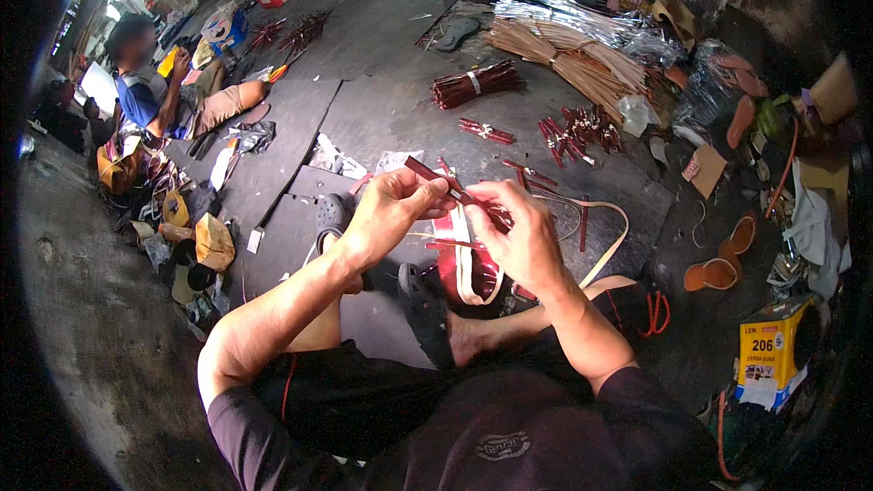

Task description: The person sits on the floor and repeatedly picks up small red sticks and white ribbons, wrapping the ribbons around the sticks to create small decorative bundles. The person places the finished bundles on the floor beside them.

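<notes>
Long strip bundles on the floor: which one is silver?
The silver bundle, just beyond the tan bundle; its shine sets it apart from that one and the white-banded dark red bundle.

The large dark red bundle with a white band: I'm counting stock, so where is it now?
In the head view, the large dark red bundle lies above centre, beyond the right hand, just left of the tan bundle.
</notes>
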### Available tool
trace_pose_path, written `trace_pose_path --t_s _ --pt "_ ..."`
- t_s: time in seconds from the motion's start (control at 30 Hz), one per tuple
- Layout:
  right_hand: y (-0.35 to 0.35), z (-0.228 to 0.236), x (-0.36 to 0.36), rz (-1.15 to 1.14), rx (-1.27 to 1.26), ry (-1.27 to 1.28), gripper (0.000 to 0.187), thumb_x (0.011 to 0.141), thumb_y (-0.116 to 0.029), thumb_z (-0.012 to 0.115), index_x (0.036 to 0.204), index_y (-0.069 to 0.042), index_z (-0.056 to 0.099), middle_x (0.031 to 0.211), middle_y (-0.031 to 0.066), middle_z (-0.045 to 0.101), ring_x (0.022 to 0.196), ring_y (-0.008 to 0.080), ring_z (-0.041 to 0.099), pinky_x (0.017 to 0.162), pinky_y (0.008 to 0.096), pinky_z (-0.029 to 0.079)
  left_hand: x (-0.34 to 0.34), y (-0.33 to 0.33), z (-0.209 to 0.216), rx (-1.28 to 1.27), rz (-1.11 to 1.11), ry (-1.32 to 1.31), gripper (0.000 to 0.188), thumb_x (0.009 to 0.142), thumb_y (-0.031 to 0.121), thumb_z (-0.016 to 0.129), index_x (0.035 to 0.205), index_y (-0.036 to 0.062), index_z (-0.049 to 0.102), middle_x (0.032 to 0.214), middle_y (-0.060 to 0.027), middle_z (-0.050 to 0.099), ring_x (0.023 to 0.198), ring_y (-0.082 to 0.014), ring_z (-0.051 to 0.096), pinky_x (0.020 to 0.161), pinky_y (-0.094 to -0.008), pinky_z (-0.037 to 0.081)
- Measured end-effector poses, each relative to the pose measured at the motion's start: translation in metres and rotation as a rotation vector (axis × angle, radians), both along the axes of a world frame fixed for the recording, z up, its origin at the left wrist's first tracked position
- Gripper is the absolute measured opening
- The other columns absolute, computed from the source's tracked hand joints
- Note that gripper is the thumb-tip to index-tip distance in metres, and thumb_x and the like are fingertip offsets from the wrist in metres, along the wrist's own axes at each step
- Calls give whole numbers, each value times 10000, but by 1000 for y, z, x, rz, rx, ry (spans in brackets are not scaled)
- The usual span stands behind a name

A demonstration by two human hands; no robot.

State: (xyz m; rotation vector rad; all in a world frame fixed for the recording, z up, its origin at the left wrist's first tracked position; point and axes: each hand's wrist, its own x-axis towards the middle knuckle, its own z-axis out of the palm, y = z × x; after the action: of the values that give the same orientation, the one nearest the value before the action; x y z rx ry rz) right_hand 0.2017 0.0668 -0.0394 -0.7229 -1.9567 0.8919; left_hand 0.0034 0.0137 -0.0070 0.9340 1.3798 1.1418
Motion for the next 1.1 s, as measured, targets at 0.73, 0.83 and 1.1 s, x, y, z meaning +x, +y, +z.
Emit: trace_pose_path --t_s 0.73,0.83,1.1 --pt "19 -47 6 115 -414 70 204 965 -106 641 1148 -20 664 1063 114 718 1009 164 672 884 319 522 -10 -1 -24 99 -207 425 580 959 341 688 1363 -27 496 1113 -209 696 1058 -249 688 892 -361 539" --pt "58 -82 29 55 -477 -24 236 945 -150 668 1148 -31 689 1011 120 740 990 180 687 869 326 523 -27 1 -21 -30 -223 521 583 979 400 643 1366 -18 519 1171 -224 680 1112 -258 661 923 -367 523" --pt "165 -216 12 -202 -63 -331 201 853 -150 711 1015 -31 703 948 164 703 926 347 675 829 432 517 -34 2 4 -70 -293 481 434 997 315 604 1298 2 610 1259 -154 658 1179 -222 600 1021 -373 453"
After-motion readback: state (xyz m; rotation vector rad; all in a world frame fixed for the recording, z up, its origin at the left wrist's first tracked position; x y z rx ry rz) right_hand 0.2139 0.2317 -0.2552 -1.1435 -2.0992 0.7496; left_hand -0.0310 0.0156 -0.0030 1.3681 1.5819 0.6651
